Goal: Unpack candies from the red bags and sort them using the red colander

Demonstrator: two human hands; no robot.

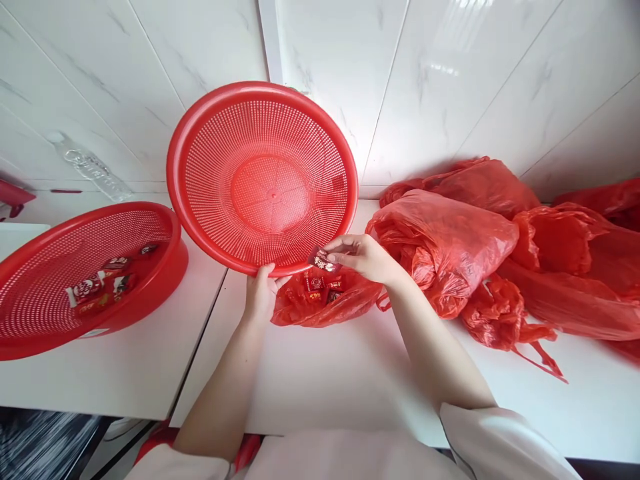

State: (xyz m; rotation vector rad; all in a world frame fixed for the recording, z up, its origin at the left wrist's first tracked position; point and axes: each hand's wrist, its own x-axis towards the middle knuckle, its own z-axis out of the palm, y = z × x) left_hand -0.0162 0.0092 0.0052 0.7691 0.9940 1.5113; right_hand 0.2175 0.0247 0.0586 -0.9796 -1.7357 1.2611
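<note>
The right hand [359, 257] pinches a small dark-red packet [323, 259] between thumb and fingers, just beside the near rim of a tilted red basket [273, 193]. The left hand's fingers grip that rim to the left of the packet — thumb on top. Below the right fingers, an open red bag [333, 303] with more packets lies on the white desk [300, 387]. Left of the left fingers sits a second basket [125, 293] holding packets; right of the right fingers — plump red bags [443, 240].

Lettering on red packets [317, 283]: too small to read.
</note>
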